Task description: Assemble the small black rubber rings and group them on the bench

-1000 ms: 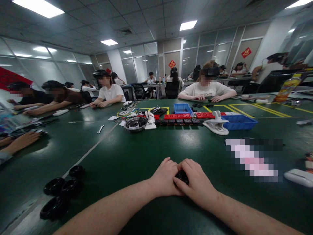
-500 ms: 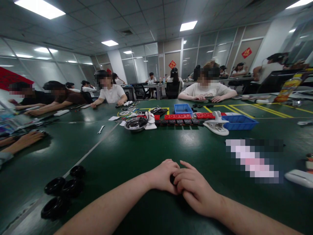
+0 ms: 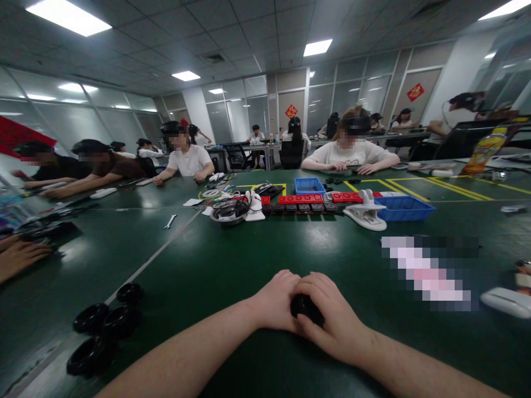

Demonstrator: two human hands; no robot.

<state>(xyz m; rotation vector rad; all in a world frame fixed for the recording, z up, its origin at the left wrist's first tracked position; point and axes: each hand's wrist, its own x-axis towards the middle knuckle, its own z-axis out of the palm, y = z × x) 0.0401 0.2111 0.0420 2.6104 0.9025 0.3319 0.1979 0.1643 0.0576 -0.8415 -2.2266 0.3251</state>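
A glossy black rounded piece (image 3: 306,308) is between my hands, low over the green table; its full shape is hidden by my fingers. My right hand (image 3: 329,312) is curled over it, with the fingers across the far side and the thumb along the near side. From the left, my left hand (image 3: 276,301) is closed against the same piece, its fingertips mostly out of sight. To the left of my forearm lie several black rings (image 3: 89,354), glossy and thick-walled.
Across the table's middle stand a metal bowl (image 3: 228,213) with cables, red socket strips (image 3: 302,199), a white clamp (image 3: 367,213) and blue trays (image 3: 406,209). A small wrench (image 3: 170,221) lies at left. A co-worker's hand (image 3: 25,257) rests at the left edge. Other people sit around.
My right hand has spread and wrapped over the black piece, so more of it shows. The left hand stays nearly in place. The co-worker's hand at left has drawn back leftward.
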